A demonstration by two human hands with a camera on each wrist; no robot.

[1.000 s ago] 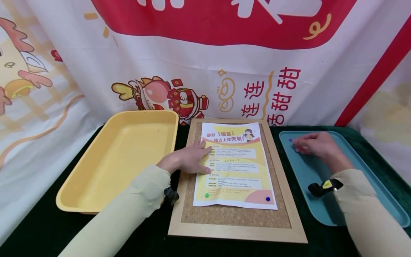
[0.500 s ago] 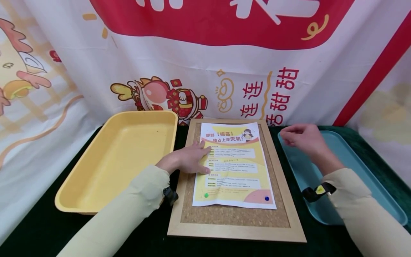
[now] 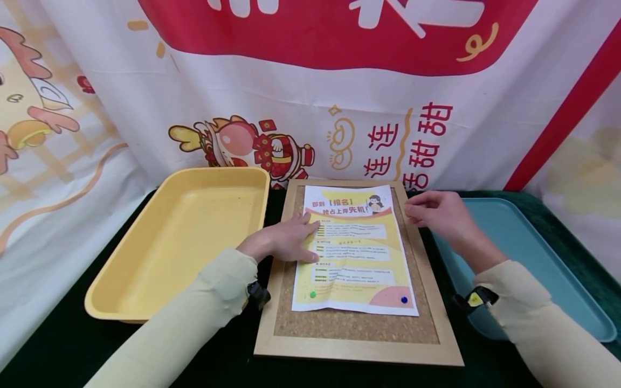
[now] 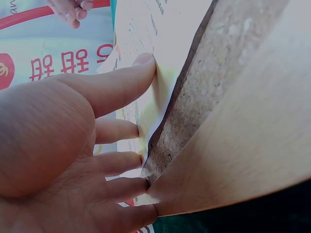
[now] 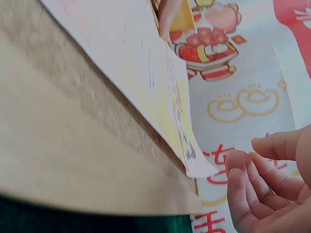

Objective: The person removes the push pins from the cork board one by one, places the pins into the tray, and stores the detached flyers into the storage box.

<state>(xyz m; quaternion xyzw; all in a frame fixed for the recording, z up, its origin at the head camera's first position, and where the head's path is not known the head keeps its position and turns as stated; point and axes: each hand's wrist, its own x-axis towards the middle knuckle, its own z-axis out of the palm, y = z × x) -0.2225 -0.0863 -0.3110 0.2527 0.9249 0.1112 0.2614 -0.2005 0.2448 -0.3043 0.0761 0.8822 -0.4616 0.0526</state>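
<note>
My left hand lies with fingers spread on the left edge of a yellow printed flyer, pressing it to a wood-framed corkboard. A green pushpin sits at the flyer's lower left corner and a blue pushpin at its lower right. My right hand hovers at the board's upper right frame, thumb and fingertips brought together in a pinch; the small blue pushpin from the tray is hidden by the fingers. In the right wrist view the flyer's upper corner lifts slightly near the fingertips.
A yellow tray stands left of the board. On the right a blue-green tray lies partly under my right forearm. Dark green cloth covers the table, and a printed white and red curtain hangs close behind.
My right hand has lifted from the blue-green tray, where it was at a small blue pushpin, and moved left to the board's upper right edge. My left hand stays on the flyer.
</note>
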